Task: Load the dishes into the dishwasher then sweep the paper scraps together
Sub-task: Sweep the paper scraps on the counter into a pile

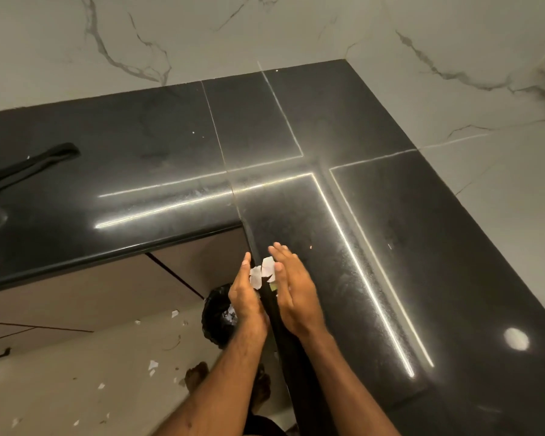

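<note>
White paper scraps (262,272) sit bunched between my two hands at the inner edge of the black L-shaped counter (375,221). My left hand (245,292) is off the counter's edge, palm facing right, fingers straight and touching the scraps. My right hand (291,286) rests flat-edged on the counter, palm facing left, pressing against the scraps from the other side. A black bin (216,319) lined with a bag stands on the floor right under my left hand, with white scraps inside it. More scraps (153,366) lie scattered over the beige floor.
A black cloth strap (29,166) lies on the counter at far left. Brown cabinet fronts (92,294) run beneath the counter. Marble walls (265,33) close off the back and right. My bare feet (199,374) show below.
</note>
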